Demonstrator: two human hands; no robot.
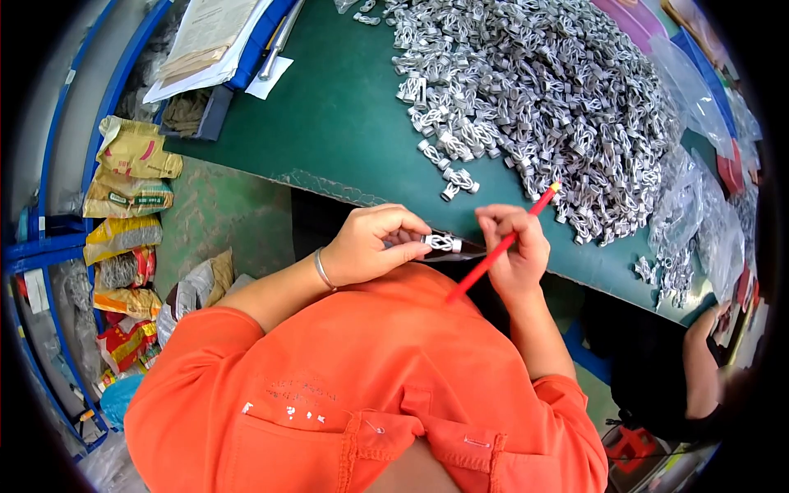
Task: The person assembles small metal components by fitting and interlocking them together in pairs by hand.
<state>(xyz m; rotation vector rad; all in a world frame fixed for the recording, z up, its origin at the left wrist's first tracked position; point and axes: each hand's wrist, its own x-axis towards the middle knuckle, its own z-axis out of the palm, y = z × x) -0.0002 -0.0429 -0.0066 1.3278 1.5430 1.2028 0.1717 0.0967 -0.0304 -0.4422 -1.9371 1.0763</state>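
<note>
Between the thumb and fingers of my left hand (pixel 380 240) is a small silver twisted metal piece (pixel 444 243), held at the table's front edge. My right hand (pixel 518 246) is closed around a long red stick (pixel 491 261) with a yellow tip, slanting up to the right; it looks like a pencil or a thin-handled tool. The stick's yellow end points toward a large heap of similar metal pieces (pixel 567 99). A few loose pieces (pixel 450 174) lie on the table just beyond my hands.
The green table (pixel 329 115) bears papers (pixel 209 41) and a blue-grey bin (pixel 197 113) at the far left. Clear plastic bags (pixel 699 205) lie at the right. Blue shelving (pixel 49 246) and printed sacks (pixel 131 168) stand left. Another person's arm (pixel 700 361) is at the right.
</note>
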